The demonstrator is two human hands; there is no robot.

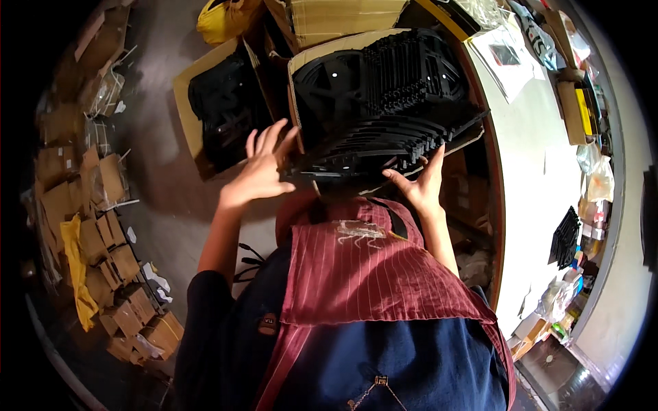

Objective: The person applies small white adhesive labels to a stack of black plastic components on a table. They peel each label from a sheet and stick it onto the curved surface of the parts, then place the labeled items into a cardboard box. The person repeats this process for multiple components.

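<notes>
A stack of curved, ribbed black plastic parts (384, 147) lies fanned and tilted at the near side of a large cardboard box (296, 103). My right hand (419, 183) grips the near right edge of this stack, its thumb apart from its fingers. To the left, my left hand (262, 166) has its fingers spread and holds nothing; it is beside the stack's left end, near the box corner. More black plastic parts (411, 72) stand packed in rows farther back in the same box. Exactly what the fingertips of my right hand press on is partly hidden.
A smaller cardboard box (184, 103) with black parts stands left of the large one. On the right runs a white table (528, 178) with papers and a small black stack (565, 238). Flattened cartons (110, 240) pile along the left, and a yellow bag (229, 19) lies behind.
</notes>
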